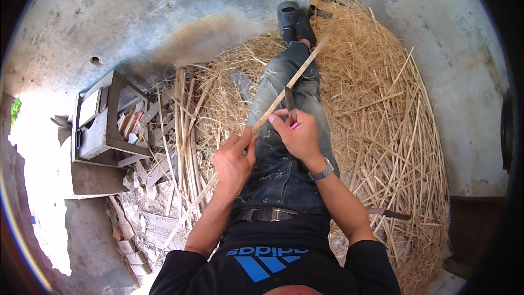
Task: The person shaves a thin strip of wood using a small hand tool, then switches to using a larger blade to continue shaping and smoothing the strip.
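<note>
A long, pale bamboo strip (307, 65) slants across my outstretched legs, from near my shoe down past my left forearm. My left hand (235, 158) is closed around it, with thumb and fingers pinching it above my thigh. In my right hand (299, 135) is a knife (289, 99), its dark blade pointing away from me and lying against the strip. Something pink shows between the right fingers; most of the knife's handle is hidden by them. The right thumb rests close to the strip, just beyond the left hand.
Straw-like shavings and thin strips (382, 131) cover the floor to my right. A second knife (394, 214) lies there near my right elbow. On the left stand a wooden box stool (112, 145) holding odds and ends, and several upright strips (185, 131). Grey walls (180, 5) enclose the spot.
</note>
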A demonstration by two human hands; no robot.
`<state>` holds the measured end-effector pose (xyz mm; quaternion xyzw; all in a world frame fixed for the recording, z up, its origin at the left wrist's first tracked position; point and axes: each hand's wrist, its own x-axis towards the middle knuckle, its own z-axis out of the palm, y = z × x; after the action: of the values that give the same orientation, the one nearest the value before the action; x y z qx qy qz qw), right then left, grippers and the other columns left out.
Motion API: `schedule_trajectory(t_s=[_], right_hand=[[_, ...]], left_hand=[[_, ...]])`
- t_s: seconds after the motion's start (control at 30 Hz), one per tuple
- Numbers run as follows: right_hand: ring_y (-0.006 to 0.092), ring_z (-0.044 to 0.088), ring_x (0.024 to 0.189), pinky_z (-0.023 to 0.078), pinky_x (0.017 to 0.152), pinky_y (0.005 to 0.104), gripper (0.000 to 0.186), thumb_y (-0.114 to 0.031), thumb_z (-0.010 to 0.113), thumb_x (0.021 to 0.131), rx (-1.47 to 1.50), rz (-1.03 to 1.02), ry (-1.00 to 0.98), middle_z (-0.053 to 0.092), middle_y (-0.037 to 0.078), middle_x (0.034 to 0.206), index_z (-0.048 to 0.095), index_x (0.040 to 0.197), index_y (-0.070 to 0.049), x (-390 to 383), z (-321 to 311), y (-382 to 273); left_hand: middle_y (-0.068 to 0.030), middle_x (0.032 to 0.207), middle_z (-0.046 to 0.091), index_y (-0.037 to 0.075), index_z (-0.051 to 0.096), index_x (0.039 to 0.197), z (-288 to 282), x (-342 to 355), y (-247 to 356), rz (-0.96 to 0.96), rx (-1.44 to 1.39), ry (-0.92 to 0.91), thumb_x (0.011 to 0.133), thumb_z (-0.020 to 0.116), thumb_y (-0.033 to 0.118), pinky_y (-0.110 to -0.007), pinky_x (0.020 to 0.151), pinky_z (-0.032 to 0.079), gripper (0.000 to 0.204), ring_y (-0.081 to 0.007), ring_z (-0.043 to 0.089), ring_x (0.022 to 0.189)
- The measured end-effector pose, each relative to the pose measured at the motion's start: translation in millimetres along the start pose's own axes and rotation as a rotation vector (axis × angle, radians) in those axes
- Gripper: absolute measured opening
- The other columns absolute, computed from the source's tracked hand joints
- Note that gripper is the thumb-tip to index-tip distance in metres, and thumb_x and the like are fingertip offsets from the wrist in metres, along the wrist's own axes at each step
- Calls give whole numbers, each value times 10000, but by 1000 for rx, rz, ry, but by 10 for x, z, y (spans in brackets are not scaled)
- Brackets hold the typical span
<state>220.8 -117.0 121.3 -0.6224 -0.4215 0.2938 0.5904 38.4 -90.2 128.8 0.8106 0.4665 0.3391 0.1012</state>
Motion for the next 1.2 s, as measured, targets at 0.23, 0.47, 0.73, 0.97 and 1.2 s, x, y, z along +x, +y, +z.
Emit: schedule_trajectory(t_s=[0.23,0.47,0.73,0.97,1.2], right_hand=[[49,549,646,426,551,263,339,-110,766,921,265,127,-50,646,23,722,531,685,-45,95,-22,120],[27,482,592,390,536,241,220,-153,795,900,104,5,20,621,-32,717,653,804,-15,33,-77,90],[35,529,591,403,526,254,197,-187,818,892,25,2,-42,605,-20,625,725,859,-17,-64,59,12],[45,563,639,423,537,260,395,-116,817,891,194,47,40,669,51,693,535,625,-39,-29,99,93],[29,527,632,416,551,250,268,-88,757,922,174,56,70,657,13,719,603,714,-19,47,-10,47]], left_hand=[[-71,678,583,126,813,1125,0,-20,-22,14,2,8,889,834,202,-410,479,455,249,-273,598,510],[-64,681,592,129,819,1117,-1,-4,-24,-4,-11,29,892,832,202,-405,477,455,237,-261,598,508],[-54,683,599,130,818,1124,12,-7,-10,19,-22,21,888,833,197,-404,478,461,245,-257,603,511],[-62,667,582,130,817,1118,21,-9,-6,24,-2,38,881,839,193,-407,476,453,246,-262,591,502],[-63,660,574,128,817,1119,-1,-24,1,22,-2,25,883,837,190,-408,475,448,245,-258,582,496]])
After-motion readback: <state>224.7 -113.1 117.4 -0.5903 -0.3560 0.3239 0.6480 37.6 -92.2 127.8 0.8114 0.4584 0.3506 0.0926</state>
